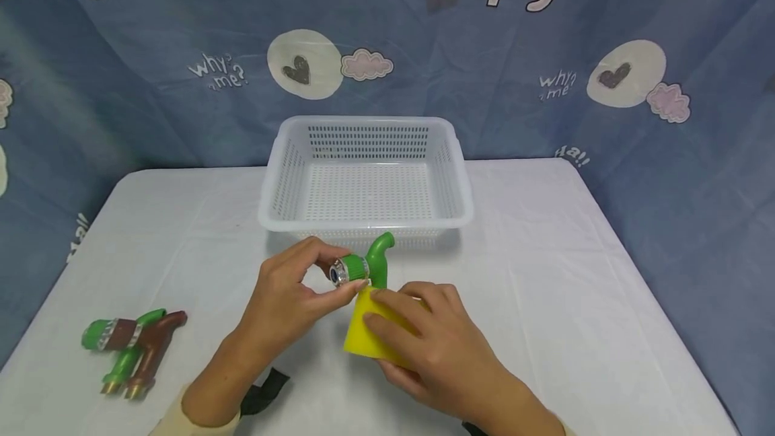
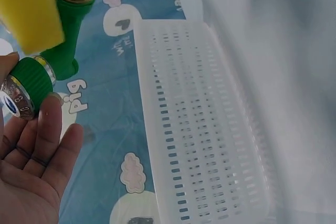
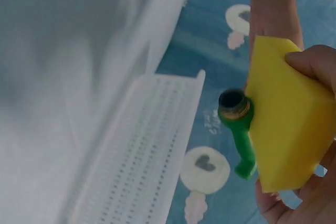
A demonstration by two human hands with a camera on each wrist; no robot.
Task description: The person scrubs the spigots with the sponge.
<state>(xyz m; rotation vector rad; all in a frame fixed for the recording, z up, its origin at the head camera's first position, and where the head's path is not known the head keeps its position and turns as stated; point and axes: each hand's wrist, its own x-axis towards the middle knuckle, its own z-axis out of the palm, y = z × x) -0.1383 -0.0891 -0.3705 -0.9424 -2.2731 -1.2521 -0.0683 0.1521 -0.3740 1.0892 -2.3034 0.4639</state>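
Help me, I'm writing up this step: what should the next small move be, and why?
I'd probably slide the yellow sponge gently along the green tap: the right hand holds the sponge beside it, apparently touching, while the left hand pinches the tap's knob, which should steady it.

Ahead of you, a white slotted basket [image 1: 366, 226] stands by the far edge of the counter [image 1: 575, 301]; a brown tap [image 1: 152, 354] and green tap [image 1: 125, 362] overlap toward the left edge; blue printed cloth [image 1: 436, 66] hangs behind.
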